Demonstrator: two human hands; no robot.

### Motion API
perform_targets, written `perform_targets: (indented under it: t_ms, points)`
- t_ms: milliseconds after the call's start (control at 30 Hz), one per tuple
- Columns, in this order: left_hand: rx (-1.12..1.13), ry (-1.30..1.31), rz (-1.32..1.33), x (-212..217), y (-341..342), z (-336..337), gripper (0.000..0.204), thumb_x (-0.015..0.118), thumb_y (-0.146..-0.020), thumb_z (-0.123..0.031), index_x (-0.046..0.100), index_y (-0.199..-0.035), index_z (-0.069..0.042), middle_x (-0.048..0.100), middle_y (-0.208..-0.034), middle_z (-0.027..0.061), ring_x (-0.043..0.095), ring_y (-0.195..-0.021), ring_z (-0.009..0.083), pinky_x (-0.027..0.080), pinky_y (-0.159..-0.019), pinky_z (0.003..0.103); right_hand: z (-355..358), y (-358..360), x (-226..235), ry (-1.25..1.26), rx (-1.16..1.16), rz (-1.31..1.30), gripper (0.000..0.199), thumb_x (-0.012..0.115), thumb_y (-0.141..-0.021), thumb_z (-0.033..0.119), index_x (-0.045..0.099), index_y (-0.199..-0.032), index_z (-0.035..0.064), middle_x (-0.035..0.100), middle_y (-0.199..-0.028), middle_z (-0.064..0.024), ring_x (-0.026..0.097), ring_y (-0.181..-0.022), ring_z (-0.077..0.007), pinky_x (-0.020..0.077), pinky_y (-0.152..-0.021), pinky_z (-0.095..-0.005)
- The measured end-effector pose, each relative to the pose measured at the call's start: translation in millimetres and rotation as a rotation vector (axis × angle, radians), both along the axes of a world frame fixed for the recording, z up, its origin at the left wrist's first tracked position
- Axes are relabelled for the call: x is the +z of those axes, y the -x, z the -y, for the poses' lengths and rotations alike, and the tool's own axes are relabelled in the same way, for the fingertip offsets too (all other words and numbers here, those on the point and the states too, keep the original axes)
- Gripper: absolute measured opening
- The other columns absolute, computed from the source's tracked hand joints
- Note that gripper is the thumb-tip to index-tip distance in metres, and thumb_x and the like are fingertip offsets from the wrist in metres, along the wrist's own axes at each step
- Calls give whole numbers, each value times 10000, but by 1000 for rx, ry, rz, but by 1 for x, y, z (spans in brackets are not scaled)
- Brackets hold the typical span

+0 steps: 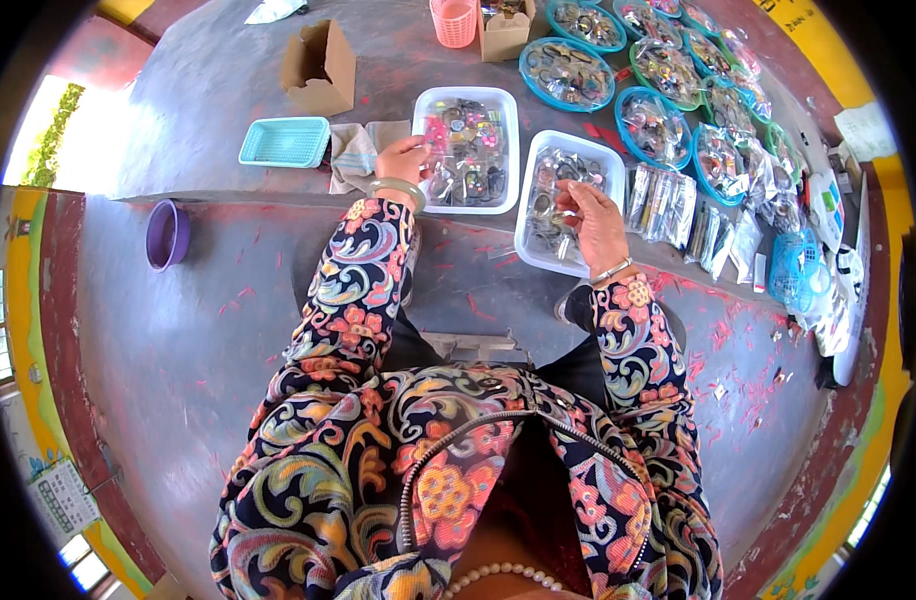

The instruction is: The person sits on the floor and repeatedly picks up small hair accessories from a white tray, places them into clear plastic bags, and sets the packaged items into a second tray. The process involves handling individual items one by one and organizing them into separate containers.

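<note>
Grey platform point(193, 105); white rectangular plastic tray point(514, 150) on it, long axis away from me, bagged pink and dark pieces point(470, 150) inside; my left hand point(402, 162) curled at its left edge, right hand point(595, 224) over second white tray point(524, 218), can't tell if either's pinching

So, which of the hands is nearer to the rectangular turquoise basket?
Left. The left hand is right of the basket, beside the cloth; the right hand is farther right.

The left hand point(404, 162) is hovering by a white plastic tray point(514, 140) of small packaged items point(475, 150); the right hand point(596, 225) is hovering over a second tray point(524, 220).
</note>
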State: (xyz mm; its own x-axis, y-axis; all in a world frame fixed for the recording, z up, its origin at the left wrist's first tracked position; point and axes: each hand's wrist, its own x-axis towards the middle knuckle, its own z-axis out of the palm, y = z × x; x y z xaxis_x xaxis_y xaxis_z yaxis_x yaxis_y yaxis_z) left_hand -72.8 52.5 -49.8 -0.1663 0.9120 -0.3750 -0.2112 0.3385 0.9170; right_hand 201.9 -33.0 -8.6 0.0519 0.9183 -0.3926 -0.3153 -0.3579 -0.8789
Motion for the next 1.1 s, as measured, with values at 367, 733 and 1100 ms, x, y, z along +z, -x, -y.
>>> perform_targets:
  t_ms: [367, 733, 1100]
  points:
    - [-111, 94, -332, -66, -36, 2, 162, 634, -716, -97, 638, -851, -8, 626, -673, 66, 562, -555, 100, 446, -457, 232, 4, 2, 12, 10, 78, -47, 179, 569, -823, 217, 635, -894, 67, 601, -738, 5, 542, -693, -73, 387, -595, -212]
    - [-1026, -271, -1549, -159, -33, -49, 174, 619, -624, -257, 635, -636, -84, 611, -625, 74, 588, -589, 199, 445, -519, 355, 1, 2, 10, 20, 51, -22, 203, 553, -827, 229, 630, -887, 51, 595, -740, -4, 536, -686, -84, 386, -595, -215]
    - [-348, -140, 298, 103, -56, 15, 194, 486, -874, -170, 573, -963, -21, 623, -889, 68, 580, -802, 134, 427, -650, 236, -22, -47, -25, 38, -201, 73, 224, 550, -804, 228, 630, -887, 36, 599, -760, -21, 534, -687, -83, 391, -592, -217]
